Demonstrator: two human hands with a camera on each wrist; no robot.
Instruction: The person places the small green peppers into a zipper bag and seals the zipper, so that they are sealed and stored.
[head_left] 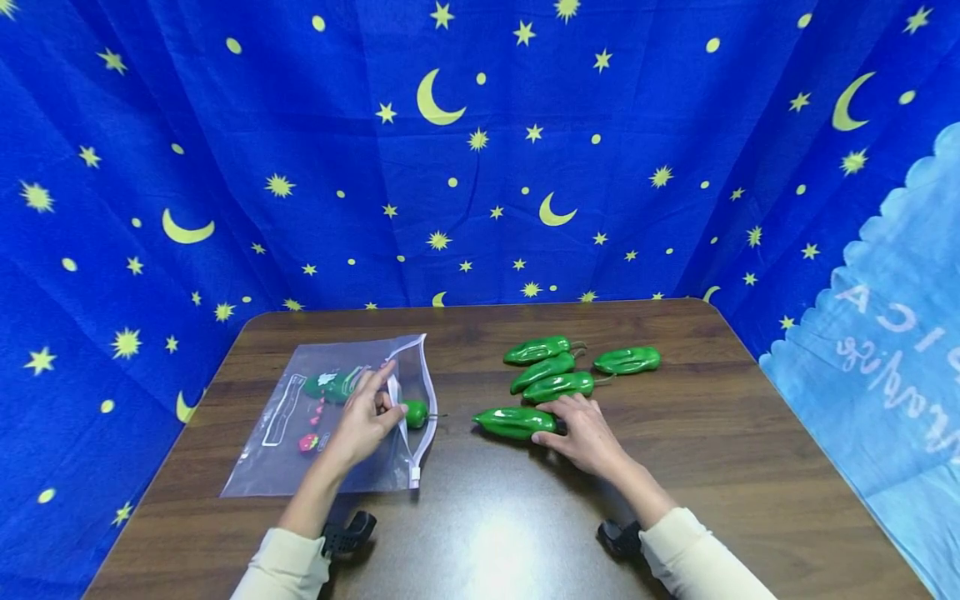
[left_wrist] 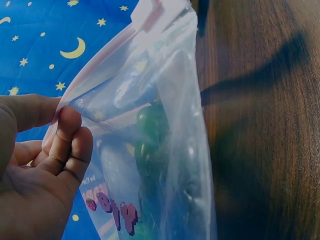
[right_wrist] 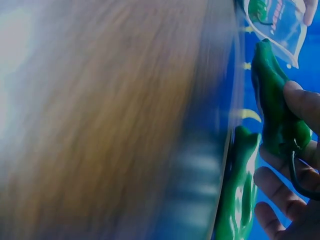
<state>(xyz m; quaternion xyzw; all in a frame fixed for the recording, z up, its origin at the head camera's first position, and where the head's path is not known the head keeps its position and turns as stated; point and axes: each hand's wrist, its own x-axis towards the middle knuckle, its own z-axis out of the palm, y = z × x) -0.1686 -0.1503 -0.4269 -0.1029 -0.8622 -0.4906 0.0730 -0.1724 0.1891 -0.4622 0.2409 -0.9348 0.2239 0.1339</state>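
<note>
A clear zip bag [head_left: 352,471] with a slider lies on the left of the table, its mouth facing right. My left hand [head_left: 363,429] pinches the upper edge of that mouth between thumb and fingers and holds it raised. Inside the bag, a green pepper [head_left: 416,414] shows near the opening, its stem pointing out; more green shows through the plastic farther in. To the right of the mouth, my right hand [head_left: 581,433] grips another green pepper [head_left: 513,422] by its stem end, the tip pointing at the bag. The thumb lies across this pepper in the right wrist view.
Beyond my right hand, several green peppers lie together, among them a front one [head_left: 558,387]; one more pepper [head_left: 627,360] lies to their right. The brown wooden table [head_left: 675,467] ends at a blue star-patterned curtain [head_left: 510,167].
</note>
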